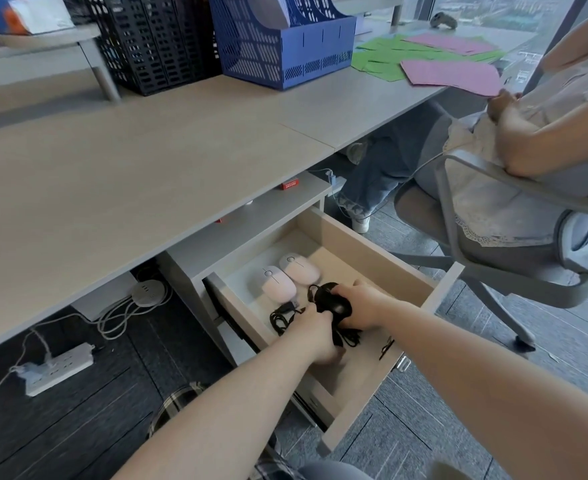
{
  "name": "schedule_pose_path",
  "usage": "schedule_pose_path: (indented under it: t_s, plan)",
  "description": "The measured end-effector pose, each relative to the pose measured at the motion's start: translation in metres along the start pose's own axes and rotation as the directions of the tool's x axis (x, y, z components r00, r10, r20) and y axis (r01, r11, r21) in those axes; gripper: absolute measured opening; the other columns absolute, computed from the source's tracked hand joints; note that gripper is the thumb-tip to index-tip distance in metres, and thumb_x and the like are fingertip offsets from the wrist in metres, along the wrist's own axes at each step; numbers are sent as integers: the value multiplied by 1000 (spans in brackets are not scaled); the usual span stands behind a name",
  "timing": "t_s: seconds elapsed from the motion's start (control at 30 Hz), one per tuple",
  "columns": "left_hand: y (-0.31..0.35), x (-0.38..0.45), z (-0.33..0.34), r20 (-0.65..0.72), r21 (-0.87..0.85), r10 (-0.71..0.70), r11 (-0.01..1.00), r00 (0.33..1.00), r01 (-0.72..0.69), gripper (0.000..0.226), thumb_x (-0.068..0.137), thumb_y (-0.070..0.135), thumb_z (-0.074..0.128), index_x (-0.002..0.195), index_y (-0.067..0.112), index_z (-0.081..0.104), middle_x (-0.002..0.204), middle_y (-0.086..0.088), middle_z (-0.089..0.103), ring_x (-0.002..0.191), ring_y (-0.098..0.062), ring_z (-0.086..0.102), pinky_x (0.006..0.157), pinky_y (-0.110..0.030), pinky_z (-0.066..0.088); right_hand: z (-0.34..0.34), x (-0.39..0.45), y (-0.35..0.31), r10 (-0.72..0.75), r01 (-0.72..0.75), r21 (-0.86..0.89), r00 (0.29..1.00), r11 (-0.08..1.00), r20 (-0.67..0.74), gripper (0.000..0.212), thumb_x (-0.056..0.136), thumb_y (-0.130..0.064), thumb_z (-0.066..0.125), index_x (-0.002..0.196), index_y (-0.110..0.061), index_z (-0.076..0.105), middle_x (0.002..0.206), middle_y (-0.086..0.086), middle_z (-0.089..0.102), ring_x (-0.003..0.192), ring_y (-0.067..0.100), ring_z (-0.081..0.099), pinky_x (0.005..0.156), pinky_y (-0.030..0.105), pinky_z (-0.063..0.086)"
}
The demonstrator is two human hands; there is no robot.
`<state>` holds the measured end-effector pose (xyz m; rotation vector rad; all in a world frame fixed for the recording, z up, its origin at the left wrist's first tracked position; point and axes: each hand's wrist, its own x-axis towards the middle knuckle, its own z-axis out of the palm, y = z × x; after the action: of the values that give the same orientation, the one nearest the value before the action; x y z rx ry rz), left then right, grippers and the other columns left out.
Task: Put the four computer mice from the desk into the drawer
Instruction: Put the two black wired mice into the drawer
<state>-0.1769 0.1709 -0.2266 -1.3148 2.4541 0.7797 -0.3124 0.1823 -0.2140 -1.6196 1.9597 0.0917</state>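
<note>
The drawer [361, 251] under the desk [147, 161] is pulled out. Two pale pink mice lie side by side at its back: one [278, 285] to the left, the other [300, 269] to the right. Both my hands are inside the drawer. My right hand [361, 306] grips a black wired mouse [334, 303]. My left hand [315, 336] rests over a tangle of black cable [283, 315] with a USB plug; whether a second black mouse lies beneath it is hidden.
A seated person in an office chair [514, 237] is close on the right of the drawer. Black [154, 46] and blue [282, 39] file racks and coloured paper sheets [452, 71] sit on the desk. A power strip [56, 370] and cords lie on the floor at left.
</note>
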Motion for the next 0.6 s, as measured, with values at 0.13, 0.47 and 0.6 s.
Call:
schedule_pose_path:
  t_s: [0.13, 0.47, 0.6]
  plan:
    - [-2, 4, -2, -22, 34, -28, 999, 999, 28, 33, 86, 21, 59, 116, 10, 52, 126, -15, 42, 111, -34, 53, 90, -38, 44, 2, 5, 1, -3, 3, -32, 1000, 999, 5, 70, 79, -29, 68, 142, -25, 37, 123, 17, 44, 107, 36, 56, 95, 34, 47]
    - [-5, 0, -11, -103, 214, -20, 976, 995, 42, 31, 89, 27, 56, 117, 15, 50, 128, -9, 46, 111, -32, 55, 82, -41, 48, -1, -2, -2, 32, -35, -87, 999, 996, -39, 58, 87, -37, 58, 140, -23, 40, 126, 15, 49, 112, 34, 57, 94, 37, 48]
    - [-4, -6, -30, -195, 240, 11, 970, 981, 37, 30, 92, 27, 54, 120, 16, 51, 128, -7, 50, 112, -32, 55, 74, -37, 45, -12, -15, -6, 55, -66, -105, 993, 992, -106, 42, 90, -40, 52, 127, -20, 52, 122, 9, 59, 111, 29, 57, 89, 38, 51]
